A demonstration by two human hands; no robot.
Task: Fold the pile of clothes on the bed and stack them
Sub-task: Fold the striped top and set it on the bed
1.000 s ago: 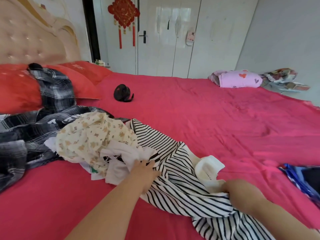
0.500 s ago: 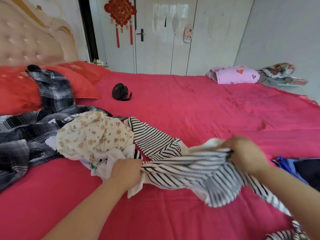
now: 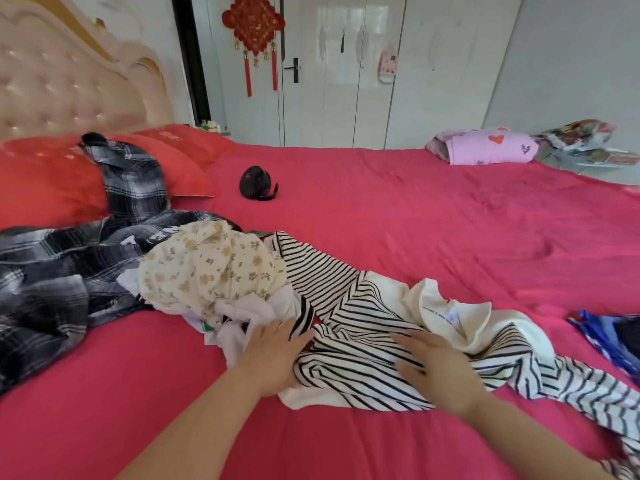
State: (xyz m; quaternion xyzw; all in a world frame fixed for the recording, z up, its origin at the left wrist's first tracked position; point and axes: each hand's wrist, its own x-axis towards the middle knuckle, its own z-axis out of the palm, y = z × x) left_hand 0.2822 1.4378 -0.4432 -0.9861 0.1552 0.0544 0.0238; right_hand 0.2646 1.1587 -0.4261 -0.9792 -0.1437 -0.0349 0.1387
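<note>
A black-and-white striped top (image 3: pixel 349 344) lies crumpled on the red bed sheet (image 3: pixel 415 220), its cream collar turned up at the right. My left hand (image 3: pixel 273 355) rests flat on its left edge, beside a white garment (image 3: pixel 242 317). On the middle of the striped top my right hand (image 3: pixel 436 365) lies with straight fingers. A cream floral garment (image 3: pixel 207 268) sits on the pile to the left. Beyond it spreads a black-and-white plaid shirt (image 3: pixel 52 271).
Red pillows (image 3: pixel 45 174) lean on the padded headboard at the left. A small black fan (image 3: pixel 256 183) lies mid-bed. A pink folded blanket (image 3: pixel 488 147) sits at the far right corner. Blue fabric (image 3: pixel 609 337) shows at the right edge. White wardrobe doors stand behind.
Both hands held the striped top bunched up and lifted half a second ago. Now it lies on the sheet and both hands have let go and lie flat on it.
</note>
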